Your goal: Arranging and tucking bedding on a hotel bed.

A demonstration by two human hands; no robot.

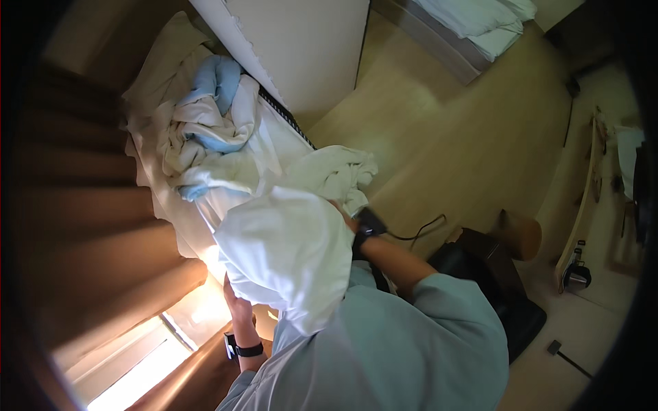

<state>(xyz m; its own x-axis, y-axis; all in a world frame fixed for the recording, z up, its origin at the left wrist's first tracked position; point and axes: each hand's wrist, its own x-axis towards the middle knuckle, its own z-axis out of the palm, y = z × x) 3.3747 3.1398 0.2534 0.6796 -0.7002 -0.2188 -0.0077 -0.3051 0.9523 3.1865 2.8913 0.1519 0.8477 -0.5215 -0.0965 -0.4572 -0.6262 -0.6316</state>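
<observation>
A plump white pillow point(288, 240) is held up close in front of my body, above the near end of the bed. My left hand point(237, 301) grips its lower left edge, with the fingers partly hidden by the cloth. On the far right side of the pillow, my right hand point(345, 216) holds on, most of its fingers out of sight behind it. Beyond the pillow, a crumpled white sheet point(336, 171) hangs over the bed's right edge. Further up the white-covered bed point(274, 140) lies a rumpled cream and light blue blanket point(212, 130).
Brown curtains point(89, 219) line the left, with a bright window point(144, 373) below. A white partition point(295, 48) stands beyond the bed. A black chair point(480, 274) and a brown round bin point(519, 234) are at my right. Another bed point(439, 34) stands at the far right.
</observation>
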